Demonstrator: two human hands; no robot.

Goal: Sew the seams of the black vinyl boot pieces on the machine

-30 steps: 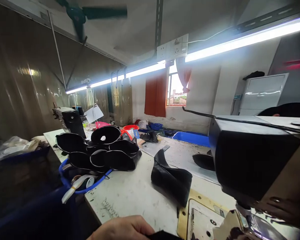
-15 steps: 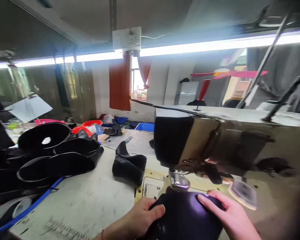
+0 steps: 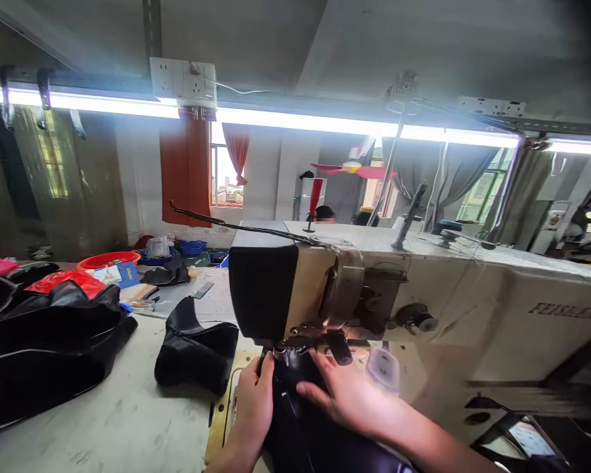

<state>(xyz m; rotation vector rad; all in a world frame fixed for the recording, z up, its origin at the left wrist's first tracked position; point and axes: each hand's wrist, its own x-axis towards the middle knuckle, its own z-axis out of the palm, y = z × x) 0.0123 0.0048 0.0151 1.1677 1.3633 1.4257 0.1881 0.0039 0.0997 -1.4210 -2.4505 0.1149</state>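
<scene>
A black leather boot upper (image 3: 305, 433) lies under the head of a beige sewing machine (image 3: 423, 302). My left hand (image 3: 253, 401) rests on its left edge, fingers pressed against the material beside the presser foot (image 3: 285, 355). My right hand (image 3: 342, 394) lies on top of the piece just right of the needle, fingers bent and pressing it down. The needle itself is hidden behind the foot and my fingers.
Another black boot upper (image 3: 194, 351) stands on the white table (image 3: 128, 420) to the left. A heap of black uppers (image 3: 44, 341) fills the far left. Red and blue basins (image 3: 108, 261) sit behind. A person's head (image 3: 324, 213) shows beyond the machine.
The view has swung right, putting the machine in the middle. Both my hands have slid the black piece forward, up under the presser foot.
</scene>
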